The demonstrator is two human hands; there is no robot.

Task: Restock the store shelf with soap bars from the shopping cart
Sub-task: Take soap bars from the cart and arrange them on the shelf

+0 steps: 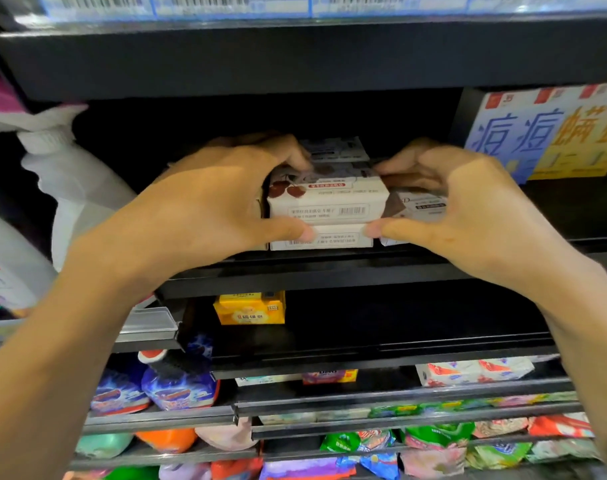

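The left hand (205,202) has its thumb under the near edge and its fingers curled over the far top of a white soap box printed with cherries (324,199); the right hand (468,209) mirrors it, thumb tip touching the near lower edge, fingers curled onto the box's right top corner. Both hands are clamped on this box, which sits atop another white box (324,239) on the dark shelf (330,271), at the centre of the view.

The risk, as a judgement: the top box overhangs or sits slightly askew on the lower one, so releasing it before it is squared could tip the stack forward off the shelf lip. A push from the right fingers could also nudge the neighbouring box at 3 o'clock (420,206), which lies tilted and touches the stack.

Further boxes (336,150) stand behind at 12 o'clock, limiting how deep the stack can slide. A white spray bottle (70,181) stands at 9 o'clock, near the left wrist, and an elbow swing could catch it. Blue and yellow cartons (544,133) stand at 2 o'clock. A yellow soap box (250,308) rests on the shelf below at 6 o'clock. The shopping cart is not in view.
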